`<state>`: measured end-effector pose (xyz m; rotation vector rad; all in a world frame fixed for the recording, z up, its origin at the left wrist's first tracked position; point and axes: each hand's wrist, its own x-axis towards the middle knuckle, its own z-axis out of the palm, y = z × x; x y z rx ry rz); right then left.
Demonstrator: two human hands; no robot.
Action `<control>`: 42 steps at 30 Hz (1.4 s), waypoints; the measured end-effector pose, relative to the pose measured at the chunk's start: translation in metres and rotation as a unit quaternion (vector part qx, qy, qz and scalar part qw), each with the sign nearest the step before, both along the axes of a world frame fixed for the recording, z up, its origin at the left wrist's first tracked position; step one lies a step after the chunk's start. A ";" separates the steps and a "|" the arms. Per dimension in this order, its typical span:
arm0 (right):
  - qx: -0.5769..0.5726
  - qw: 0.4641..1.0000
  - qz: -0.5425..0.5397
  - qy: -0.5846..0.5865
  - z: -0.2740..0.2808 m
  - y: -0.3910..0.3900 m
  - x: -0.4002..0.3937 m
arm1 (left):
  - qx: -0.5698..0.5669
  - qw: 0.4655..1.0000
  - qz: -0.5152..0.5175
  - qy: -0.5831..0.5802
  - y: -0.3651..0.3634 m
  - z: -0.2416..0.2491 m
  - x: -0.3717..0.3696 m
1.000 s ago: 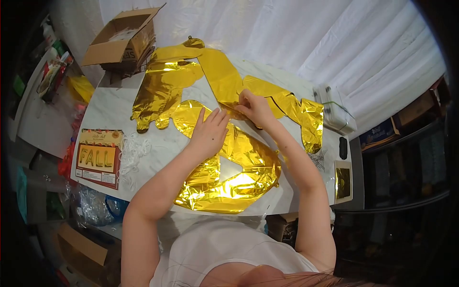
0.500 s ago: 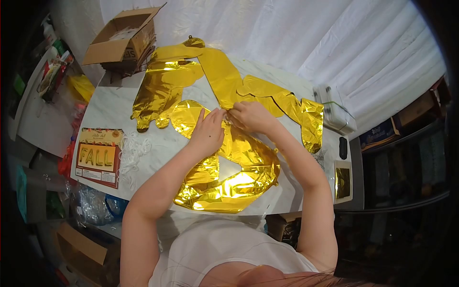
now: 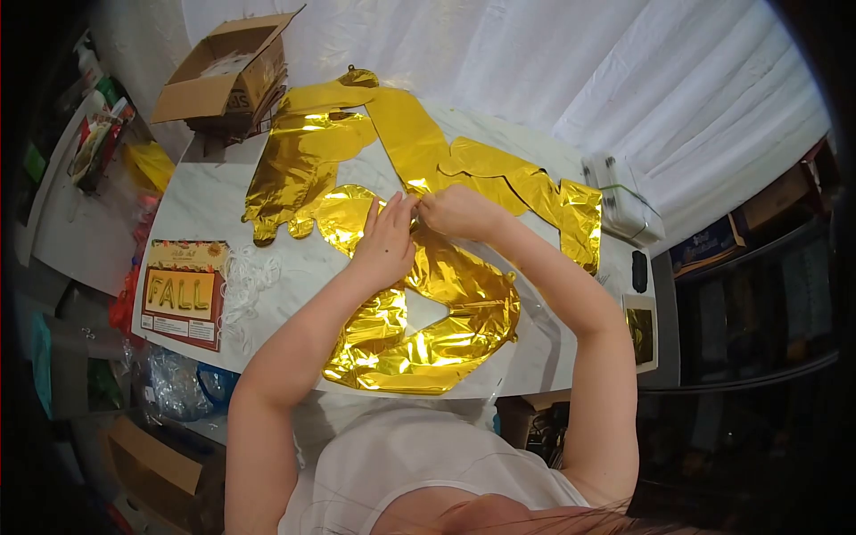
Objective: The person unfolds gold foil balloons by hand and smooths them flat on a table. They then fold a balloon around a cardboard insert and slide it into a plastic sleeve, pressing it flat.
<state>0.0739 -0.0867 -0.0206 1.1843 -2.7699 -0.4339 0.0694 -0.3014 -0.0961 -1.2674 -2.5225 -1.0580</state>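
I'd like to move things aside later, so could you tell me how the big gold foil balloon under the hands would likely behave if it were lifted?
The gold foil balloon lies flat and creased on the table, so it would probably droop and feel light. Its glossy film looks slippery; the left hand and right hand pinch its edge.

At the far left corner of my table (image 3: 209, 192) sits an open cardboard box (image 3: 225, 76). Near the left edge lies a card printed FALL (image 3: 183, 294), and just beside it a heap of white string (image 3: 248, 278). Along the far edge, flat gold foil balloons (image 3: 303, 165) spread out, some overlapping. At the far right corner rests a stack of clear packets (image 3: 624, 201) with a band around it. By the right edge I see a small black object (image 3: 639, 272) and a small gold packet (image 3: 640, 334). A white curtain (image 3: 580, 71) hangs behind the table.
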 end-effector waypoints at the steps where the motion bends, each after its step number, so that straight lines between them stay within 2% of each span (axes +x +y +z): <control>1: 0.001 1.000 -0.001 0.000 -0.002 0.002 -0.002 | 0.018 1.000 0.005 0.013 0.001 -0.001 0.000; 4: -0.050 0.997 -0.052 -0.010 -0.006 0.011 -0.014 | 0.008 1.000 0.007 0.029 0.000 0.002 -0.001; 6: -0.197 0.972 -0.118 -0.056 -0.001 0.019 -0.018 | 0.003 0.999 0.011 0.034 -0.001 0.003 0.000; 10: -0.253 0.948 -0.173 -0.088 0.003 0.033 -0.027 | -0.011 0.998 0.003 0.065 -0.002 0.005 0.001; 12: -0.310 0.913 -0.221 -0.146 0.010 0.035 -0.026 | -0.015 0.997 0.003 0.071 -0.002 0.006 0.004; 15: -0.347 0.892 -0.227 -0.181 0.009 0.039 -0.031 | -0.034 0.997 0.001 0.071 -0.001 0.009 0.005; 19: -0.363 0.878 -0.241 -0.199 0.005 0.043 -0.036 | -0.068 0.995 0.002 0.067 0.002 0.010 -0.001; 21: -0.401 0.863 -0.249 -0.184 0.001 0.043 -0.039 | -0.077 0.994 -0.003 0.076 0.001 0.010 -0.004; 24: -0.385 0.865 -0.288 -0.143 -0.004 0.039 -0.038 | -0.076 0.992 0.002 0.100 0.002 0.010 -0.001; 28: -0.410 0.868 -0.252 -0.121 -0.013 0.038 -0.034 | -0.068 0.989 0.007 0.132 0.004 0.005 -0.002; 30: -0.346 0.865 -0.323 -0.168 -0.001 0.034 -0.032 | -0.076 0.989 0.004 0.124 0.004 0.000 -0.003; 34: -0.382 0.841 -0.345 -0.170 -0.002 0.051 -0.046 | -0.083 0.991 -0.001 0.101 0.006 -0.001 -0.002; 36: -0.519 0.757 -0.385 -0.104 0.007 0.063 -0.058 | -0.086 0.991 0.002 0.104 0.006 -0.001 -0.001; 38: -0.578 0.641 -0.495 -0.103 0.045 0.078 -0.070 | -0.089 0.990 0.004 0.106 0.006 -0.001 0.001; 40: -0.711 0.507 -0.466 -0.138 0.064 0.127 -0.106 | -0.088 0.991 0.004 0.105 0.006 -0.001 0.000; 42: -0.833 0.383 -0.391 -0.083 0.099 0.169 -0.130 | -0.087 0.991 0.005 0.106 0.006 -0.002 0.000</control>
